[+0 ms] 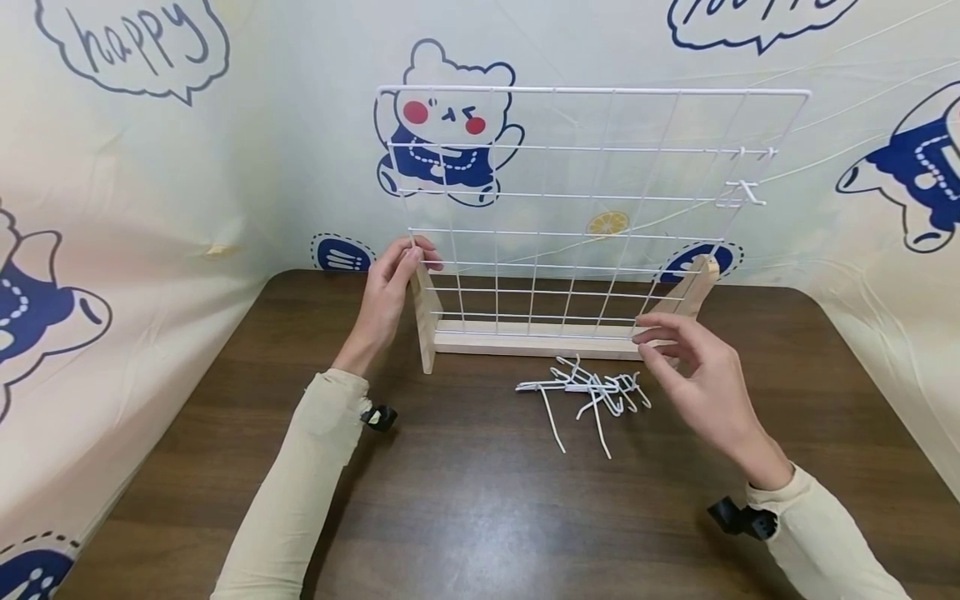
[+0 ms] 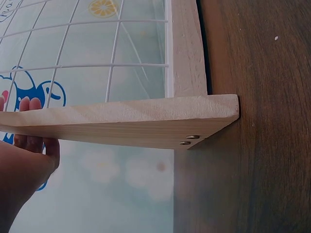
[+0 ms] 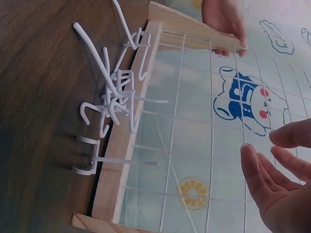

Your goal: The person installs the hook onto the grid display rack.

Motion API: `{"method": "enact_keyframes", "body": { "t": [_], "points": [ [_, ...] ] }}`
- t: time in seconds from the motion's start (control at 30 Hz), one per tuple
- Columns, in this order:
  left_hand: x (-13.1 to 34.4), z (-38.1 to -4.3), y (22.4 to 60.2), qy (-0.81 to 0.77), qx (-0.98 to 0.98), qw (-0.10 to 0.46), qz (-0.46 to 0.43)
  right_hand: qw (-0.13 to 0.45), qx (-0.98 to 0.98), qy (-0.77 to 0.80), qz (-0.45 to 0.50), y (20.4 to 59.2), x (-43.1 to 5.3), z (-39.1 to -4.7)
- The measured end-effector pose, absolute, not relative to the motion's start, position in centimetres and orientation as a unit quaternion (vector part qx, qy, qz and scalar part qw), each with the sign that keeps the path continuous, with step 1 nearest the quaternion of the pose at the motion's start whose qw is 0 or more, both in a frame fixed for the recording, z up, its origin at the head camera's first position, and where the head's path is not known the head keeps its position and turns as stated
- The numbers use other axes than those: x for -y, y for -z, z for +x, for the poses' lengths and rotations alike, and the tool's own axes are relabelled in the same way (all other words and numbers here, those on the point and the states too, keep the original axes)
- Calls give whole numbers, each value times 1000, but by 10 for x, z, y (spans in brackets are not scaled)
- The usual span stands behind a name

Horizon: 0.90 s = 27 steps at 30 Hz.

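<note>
- Wire hooks [image 1: 581, 388]: a tangled pile on the table [image 1: 480, 500], at six o'clock from the wire grid [image 1: 558, 196]; long axis roughly nine to three o'clock, two prongs pointing to five.
- Your right hand [image 1: 701, 379]: the nearer; fingers parted, nothing held; pile at nine o'clock.
- Your left hand [image 1: 393, 279]: grasping the wooden upright [image 1: 425, 329]; pile farther off, at four o'clock.

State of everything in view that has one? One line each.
Wire grid: standing in the stand
Wooden stand: upright on the table
Hung hook: on the grid, upper right
Loose hooks: heaped on the table, before the stand
Left hand: gripping the stand's left side
Right hand: holding nothing, near the grid; contact unclear
</note>
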<state>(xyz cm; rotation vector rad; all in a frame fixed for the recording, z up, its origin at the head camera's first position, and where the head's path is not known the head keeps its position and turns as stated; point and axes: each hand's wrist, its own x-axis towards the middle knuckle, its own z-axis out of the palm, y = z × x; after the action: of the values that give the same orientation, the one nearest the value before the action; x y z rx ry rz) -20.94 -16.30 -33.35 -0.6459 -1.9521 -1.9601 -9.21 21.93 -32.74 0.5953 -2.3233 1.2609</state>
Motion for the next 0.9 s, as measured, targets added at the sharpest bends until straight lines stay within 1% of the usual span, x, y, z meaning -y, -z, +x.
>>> {"method": "enact_keyframes", "body": {
  "t": [0.6,0.9],
  "points": [
    [165,-209,333,671,694,145,-218,145,862,-410,261,355,-190,-89],
    [166,-209,333,673,690,150,-220,94,861,-404,296,370,-174,-89]
  ]
}}
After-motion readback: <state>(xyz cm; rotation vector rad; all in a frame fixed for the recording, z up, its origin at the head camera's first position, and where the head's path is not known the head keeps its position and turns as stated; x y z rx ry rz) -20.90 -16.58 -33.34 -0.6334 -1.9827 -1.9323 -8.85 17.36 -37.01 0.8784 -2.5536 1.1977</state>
